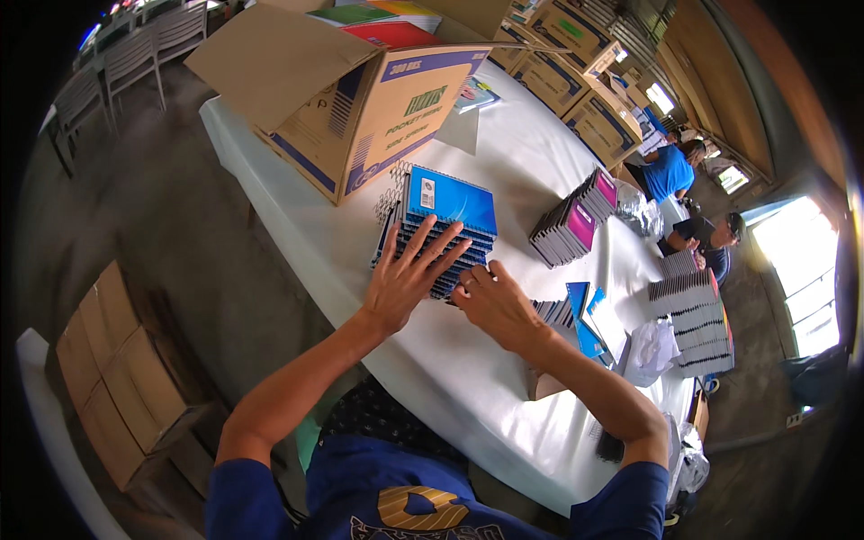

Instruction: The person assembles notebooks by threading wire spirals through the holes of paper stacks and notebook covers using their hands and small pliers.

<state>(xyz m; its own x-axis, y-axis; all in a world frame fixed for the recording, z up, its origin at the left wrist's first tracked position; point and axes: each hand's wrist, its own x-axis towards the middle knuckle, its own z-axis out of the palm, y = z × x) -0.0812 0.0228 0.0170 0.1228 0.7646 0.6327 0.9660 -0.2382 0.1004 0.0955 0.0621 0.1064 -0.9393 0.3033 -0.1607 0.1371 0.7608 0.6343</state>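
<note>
A stack of blue spiral notebooks (453, 200) is placed at the centre of the frame, on a white table cover (450, 396). The left hand (407, 281) is laid over its near side with the fingers spread; the right hand (493, 301) is curled at its lower right corner, and whether anything is pinched there cannot be told. The hands are held apart, close together.

The stack could be made to slide or fan out by uneven pressure, since slick covers are bedded on a smooth surface. Neighbouring wire coils (393, 196) could be snagged on one another, and pages bent, by a hasty pull.

Thin metal loops are bunched along the stack's left edge, beside glossy covers. Stiff, matt corrugated board is shown by the carton (409, 112) at upper centre; wrinkled plastic is seen in the white bag (652, 351) at right.
</note>
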